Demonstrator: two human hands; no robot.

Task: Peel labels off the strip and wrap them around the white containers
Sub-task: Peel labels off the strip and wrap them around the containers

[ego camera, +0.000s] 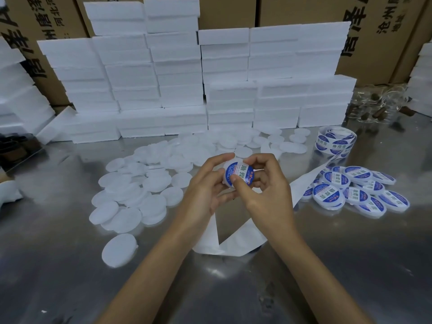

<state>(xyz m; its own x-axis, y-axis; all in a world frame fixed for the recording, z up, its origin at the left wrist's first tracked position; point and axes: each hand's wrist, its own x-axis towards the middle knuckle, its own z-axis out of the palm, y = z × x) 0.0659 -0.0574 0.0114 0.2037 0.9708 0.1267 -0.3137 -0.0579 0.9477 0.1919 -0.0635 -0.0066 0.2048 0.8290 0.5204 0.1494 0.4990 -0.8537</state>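
Note:
A round white container [238, 173] with a blue and white label on its top is held above the metal table, tilted toward me. My left hand [208, 185] grips it from the left and below. My right hand [261, 183] holds its right side, thumb pressing on the label. A label roll [335, 141] stands at the right back, and its empty backing strip [236, 246] trails down under my wrists. Several unlabelled white containers [140, 183] lie piled at the left and centre. Labelled containers [355, 190] lie heaped at the right.
Stacks of white foam boxes [187, 78] line the back of the steel table [350, 265], with brown cardboard cartons [374, 31] behind them. A clear plastic bag with brown pieces [378, 106] lies at the right back. One lone white container [120, 250] sits near my left forearm.

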